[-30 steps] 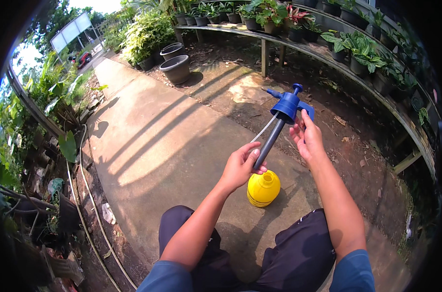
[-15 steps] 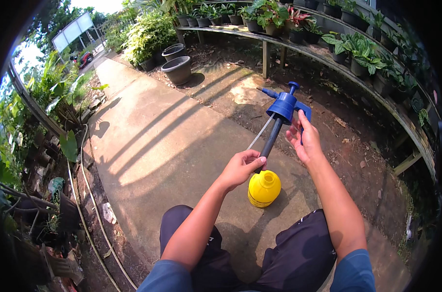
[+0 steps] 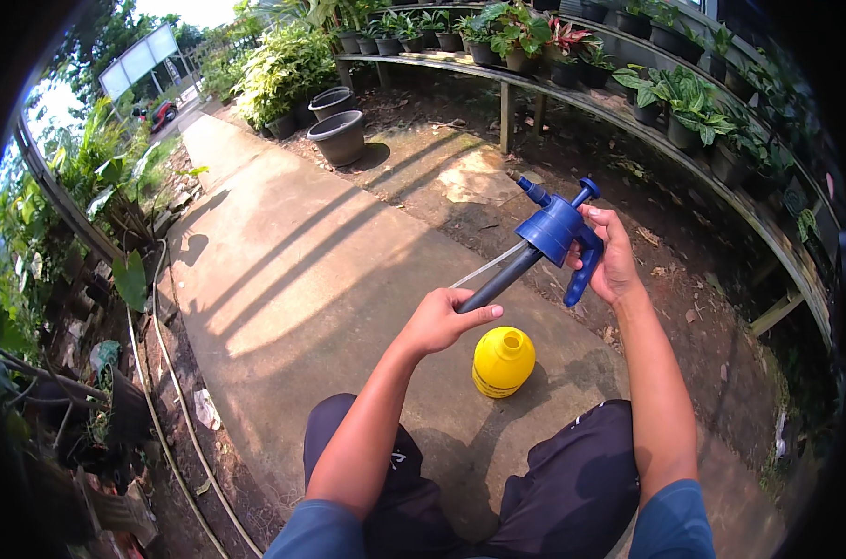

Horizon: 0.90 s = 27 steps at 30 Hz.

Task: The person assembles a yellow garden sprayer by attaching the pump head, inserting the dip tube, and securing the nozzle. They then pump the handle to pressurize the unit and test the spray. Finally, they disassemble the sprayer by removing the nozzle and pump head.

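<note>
A blue sprayer pump head is held up in front of me, tilted, with its nozzle and plunger knob at the upper end. From it a dark pump tube and a thin pale suction tube run down to the left. My left hand is closed around the lower end of the dark tube. Beside the blue handle, my right hand has its fingers curled at the head's right side, touching it. The yellow sprayer bottle stands upright on the concrete below, its round mouth uncovered.
The concrete path runs to the far left. Two dark plant pots stand at its far right edge. A wooden bench with several potted plants curves along the right. Hoses lie at the left beside plants.
The pump head has tilted further, its upper end moving right and the tube's lower end left. My right hand has moved up and right, curling closer round the handle. The bottle stays put.
</note>
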{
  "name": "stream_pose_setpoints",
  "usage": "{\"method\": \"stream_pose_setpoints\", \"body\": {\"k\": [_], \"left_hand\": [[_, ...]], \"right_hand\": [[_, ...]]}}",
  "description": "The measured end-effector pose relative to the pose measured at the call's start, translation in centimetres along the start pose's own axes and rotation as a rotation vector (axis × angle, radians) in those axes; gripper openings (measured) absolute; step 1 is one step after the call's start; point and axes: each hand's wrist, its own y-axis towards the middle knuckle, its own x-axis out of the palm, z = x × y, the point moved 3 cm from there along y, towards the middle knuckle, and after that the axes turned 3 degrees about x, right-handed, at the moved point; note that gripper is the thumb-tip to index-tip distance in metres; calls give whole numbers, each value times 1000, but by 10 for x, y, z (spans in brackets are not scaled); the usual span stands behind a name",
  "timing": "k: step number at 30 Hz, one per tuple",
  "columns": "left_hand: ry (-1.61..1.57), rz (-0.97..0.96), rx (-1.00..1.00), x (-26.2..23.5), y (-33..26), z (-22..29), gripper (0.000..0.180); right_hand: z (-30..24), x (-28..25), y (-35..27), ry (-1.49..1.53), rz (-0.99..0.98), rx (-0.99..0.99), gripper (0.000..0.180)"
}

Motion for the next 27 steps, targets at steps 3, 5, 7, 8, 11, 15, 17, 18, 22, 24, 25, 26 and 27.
{"method": "stream_pose_setpoints", "body": {"k": [3,5,7,8,11,15,17,18,22,24,25,26,27], "left_hand": [[187,46,227,-1,-2,11,53],[132,23,190,1,-5,12,50],[-9,19,198,5,-6,11,48],[-123,24,226,7,-6,11,48],[-371,47,282,17,0,8,43],[-617,60,226,36,6,-1,29],[-331,168,293,43,5,0,28],[-184,224,303,44,5,0,29],[-440,-60,158,49,9,-4,52],[-622,-219,62,43,10,-7,56],[-709,-292,-4,44,9,-8,57],[-762,-313,-115,44,9,-10,57],[-661,-217,32,41,10,-7,54]], "right_hand": [[-5,6,-4,-237,22,-24,39],[-7,9,-4,-279,0,-21,39],[-8,7,-3,-295,77,-49,39],[-9,5,-2,-304,135,-70,39],[-10,-2,-1,-242,235,-118,38],[-10,-13,1,-216,335,-140,34],[-10,-18,2,-208,378,-132,34],[-10,-20,3,-207,380,-129,33],[-11,-28,4,-200,424,-102,34],[-11,-29,5,-212,427,-94,34],[-12,-29,5,-225,412,-94,34],[-11,-28,5,-242,393,-67,34],[-12,-27,5,-249,388,-106,33]]}}
